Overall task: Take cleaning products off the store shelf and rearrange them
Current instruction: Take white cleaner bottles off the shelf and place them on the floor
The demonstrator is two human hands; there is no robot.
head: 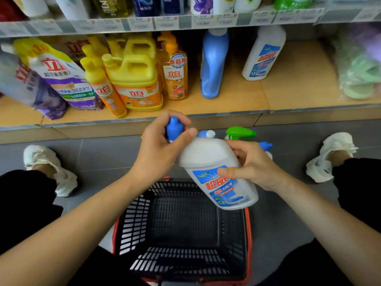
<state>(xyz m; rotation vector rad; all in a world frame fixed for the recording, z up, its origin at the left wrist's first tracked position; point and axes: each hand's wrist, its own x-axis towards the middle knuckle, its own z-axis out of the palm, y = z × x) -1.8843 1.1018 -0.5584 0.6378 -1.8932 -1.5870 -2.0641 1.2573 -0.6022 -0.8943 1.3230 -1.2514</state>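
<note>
Nearest me, a black slotted plastic basket with a red rim sits on the grey floor between the person's legs.

Above its far edge, both hands are clamped on one white plastic bottle with a blue label. It is tilted, cap end up and to the left. The right hand wraps the body, thumb lying across the label. The left hand curls round the bottle's blue cap, thumb resting on the white shoulder. The bottle is in the air, off the shelf.

Behind it I note a green trigger spray head, a blue-and-white cap and a second blue cap. They seem to stand on the floor, but the held bottle hides their bodies.

Further out is the pale wooden shelf board. A matching white bottle stands at right, and a blue moulded bottle stands apart to its left. Then come an orange pump bottle, a yellow handled jug, and purple-and-white refill pouches leaning at far left.
</note>
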